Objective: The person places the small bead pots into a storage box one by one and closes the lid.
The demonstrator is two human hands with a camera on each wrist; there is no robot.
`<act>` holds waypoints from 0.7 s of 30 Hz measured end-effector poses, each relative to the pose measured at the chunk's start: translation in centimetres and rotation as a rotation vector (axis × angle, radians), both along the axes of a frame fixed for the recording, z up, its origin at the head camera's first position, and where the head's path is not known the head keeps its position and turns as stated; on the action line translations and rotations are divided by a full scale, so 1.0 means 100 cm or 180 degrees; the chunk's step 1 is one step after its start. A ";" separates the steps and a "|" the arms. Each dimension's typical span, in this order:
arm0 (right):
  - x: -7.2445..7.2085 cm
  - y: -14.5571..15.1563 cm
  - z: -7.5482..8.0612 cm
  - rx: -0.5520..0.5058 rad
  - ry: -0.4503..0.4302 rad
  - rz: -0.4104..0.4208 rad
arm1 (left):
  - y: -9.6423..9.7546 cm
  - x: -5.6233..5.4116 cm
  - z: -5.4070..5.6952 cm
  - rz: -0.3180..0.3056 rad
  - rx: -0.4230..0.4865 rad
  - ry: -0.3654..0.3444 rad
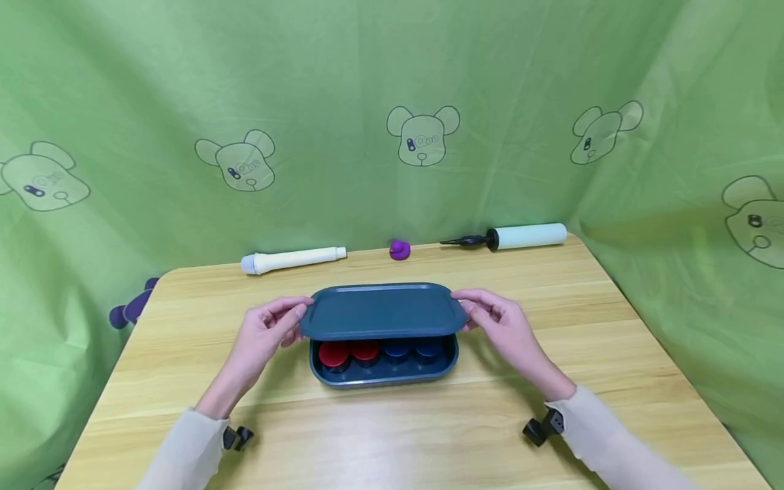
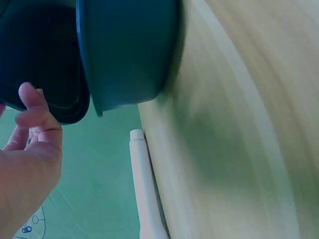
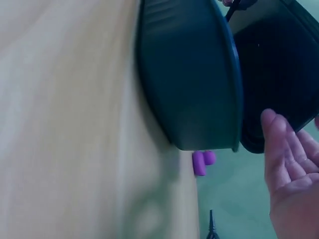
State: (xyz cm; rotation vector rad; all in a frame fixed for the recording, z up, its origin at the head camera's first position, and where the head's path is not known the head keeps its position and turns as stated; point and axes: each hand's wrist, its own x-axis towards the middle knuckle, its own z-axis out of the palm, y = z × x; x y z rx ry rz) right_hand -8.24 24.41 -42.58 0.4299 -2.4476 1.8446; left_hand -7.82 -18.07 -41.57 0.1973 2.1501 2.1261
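Note:
A dark teal lid is held tilted above a matching oblong box. My left hand grips the lid's left end, thumb and fingers at its edge. At the opposite end my right hand holds it the same way. Below the lid's near edge, the box's open front part shows two round red-topped pieces and two blue-topped ones; the lid hides the back of the box. In the left wrist view the lid's underside stands apart from the box wall.
Along the table's far edge lie a white microphone-shaped stick, a small purple duck and a hand pump with a white barrel and black nozzle. A green curtain hangs right behind the wooden table.

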 end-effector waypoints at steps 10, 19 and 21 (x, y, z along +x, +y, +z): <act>-0.004 -0.007 -0.015 0.0676 0.0076 0.0103 | 0.005 -0.002 -0.021 -0.0236 -0.0608 0.0085; 0.001 -0.014 -0.013 0.1485 0.0451 0.0141 | 0.013 -0.001 -0.024 -0.0237 -0.1087 0.0446; 0.003 -0.016 -0.013 0.1592 0.0422 0.0118 | 0.013 0.001 -0.025 -0.0232 -0.1235 0.0527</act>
